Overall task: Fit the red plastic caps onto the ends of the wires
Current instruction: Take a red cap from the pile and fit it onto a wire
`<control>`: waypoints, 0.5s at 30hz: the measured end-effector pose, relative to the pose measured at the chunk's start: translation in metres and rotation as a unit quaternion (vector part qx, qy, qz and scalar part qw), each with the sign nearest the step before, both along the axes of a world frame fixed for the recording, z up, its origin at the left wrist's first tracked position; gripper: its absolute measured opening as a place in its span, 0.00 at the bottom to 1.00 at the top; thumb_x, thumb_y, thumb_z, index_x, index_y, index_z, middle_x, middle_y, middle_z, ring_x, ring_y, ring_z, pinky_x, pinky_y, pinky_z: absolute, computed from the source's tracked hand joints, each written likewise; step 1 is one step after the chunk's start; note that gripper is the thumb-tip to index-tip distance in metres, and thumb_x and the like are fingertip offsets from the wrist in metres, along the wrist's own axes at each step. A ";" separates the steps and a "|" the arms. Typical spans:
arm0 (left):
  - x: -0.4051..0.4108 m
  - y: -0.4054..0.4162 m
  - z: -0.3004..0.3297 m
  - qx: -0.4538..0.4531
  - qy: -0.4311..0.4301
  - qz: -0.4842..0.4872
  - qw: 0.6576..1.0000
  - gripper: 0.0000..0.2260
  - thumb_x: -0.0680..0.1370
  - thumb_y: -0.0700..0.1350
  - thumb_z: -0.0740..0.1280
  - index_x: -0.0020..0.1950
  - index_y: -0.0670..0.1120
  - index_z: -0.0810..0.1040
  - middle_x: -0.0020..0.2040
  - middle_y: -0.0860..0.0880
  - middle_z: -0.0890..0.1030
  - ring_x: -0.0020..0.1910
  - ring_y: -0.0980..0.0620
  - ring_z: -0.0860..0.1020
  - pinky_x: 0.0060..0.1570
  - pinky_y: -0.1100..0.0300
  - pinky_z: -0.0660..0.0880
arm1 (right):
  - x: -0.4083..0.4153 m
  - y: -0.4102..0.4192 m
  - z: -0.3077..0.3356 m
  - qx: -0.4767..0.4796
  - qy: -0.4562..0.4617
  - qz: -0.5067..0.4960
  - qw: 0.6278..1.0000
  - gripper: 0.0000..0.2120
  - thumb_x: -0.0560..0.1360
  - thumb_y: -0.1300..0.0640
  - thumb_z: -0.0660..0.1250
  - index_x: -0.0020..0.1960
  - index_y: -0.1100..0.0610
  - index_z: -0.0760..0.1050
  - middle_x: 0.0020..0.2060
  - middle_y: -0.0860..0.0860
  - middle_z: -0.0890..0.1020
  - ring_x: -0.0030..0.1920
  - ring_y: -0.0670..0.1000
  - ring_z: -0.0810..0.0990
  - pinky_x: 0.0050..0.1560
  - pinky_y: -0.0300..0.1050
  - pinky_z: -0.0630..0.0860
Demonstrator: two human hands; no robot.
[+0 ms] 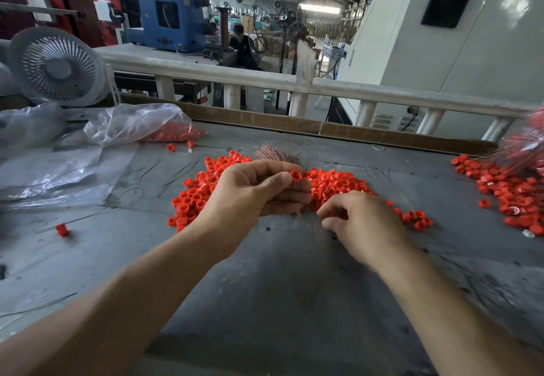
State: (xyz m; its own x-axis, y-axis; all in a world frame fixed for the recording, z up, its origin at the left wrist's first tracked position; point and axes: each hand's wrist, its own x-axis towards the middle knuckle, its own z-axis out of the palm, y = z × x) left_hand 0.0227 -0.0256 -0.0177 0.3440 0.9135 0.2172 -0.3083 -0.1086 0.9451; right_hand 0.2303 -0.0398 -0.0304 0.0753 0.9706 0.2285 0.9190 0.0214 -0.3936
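My left hand (pixel 253 190) grips a bundle of thin copper-coloured wires (pixel 276 153), whose ends fan out above and below the fist. Its thumb and forefinger also pinch one red cap (pixel 295 175). A heap of loose red plastic caps (pixel 332 183) lies on the grey table (pixel 279 287) behind and around both hands. My right hand (pixel 356 222) rests at the near edge of that heap with fingers curled down among the caps; what the fingertips hold is hidden.
A second heap of red caps (pixel 512 193) with capped wires lies at the far right. A clear plastic bag of caps (pixel 141 124) and plastic sheeting sit at the back left. A stray cap on a wire (pixel 61 229) lies near left. A white fan (pixel 56 65) stands behind.
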 end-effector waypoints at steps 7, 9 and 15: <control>-0.001 -0.001 0.001 0.000 0.002 -0.001 1.000 0.08 0.82 0.38 0.65 0.58 0.40 0.82 0.52 0.39 0.86 0.52 0.42 0.86 0.49 0.55 0.83 | -0.004 0.000 0.001 0.016 -0.056 0.001 0.998 0.03 0.77 0.53 0.72 0.45 0.45 0.81 0.45 0.41 0.77 0.45 0.46 0.74 0.41 0.43 0.67; -0.001 0.000 0.001 0.000 0.003 -0.001 1.000 0.08 0.82 0.38 0.65 0.58 0.40 0.82 0.52 0.39 0.86 0.52 0.42 0.86 0.49 0.55 0.83 | -0.003 0.000 0.002 0.017 -0.057 0.000 0.998 0.03 0.77 0.53 0.72 0.45 0.46 0.80 0.43 0.41 0.77 0.45 0.46 0.75 0.40 0.43 0.68; 0.000 0.000 0.000 0.001 0.006 -0.002 1.000 0.08 0.81 0.38 0.65 0.58 0.40 0.82 0.52 0.39 0.86 0.52 0.42 0.86 0.48 0.56 0.83 | -0.005 -0.001 0.003 0.011 -0.070 0.000 0.997 0.04 0.78 0.55 0.70 0.46 0.47 0.82 0.44 0.42 0.76 0.46 0.46 0.73 0.43 0.42 0.67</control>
State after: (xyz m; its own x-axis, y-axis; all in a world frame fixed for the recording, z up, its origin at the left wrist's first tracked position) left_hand 0.0222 -0.0252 -0.0180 0.3498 0.9117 0.2154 -0.2979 -0.1097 0.9483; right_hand 0.2256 -0.0407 -0.0277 0.0413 0.9653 0.2579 0.9651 0.0282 -0.2603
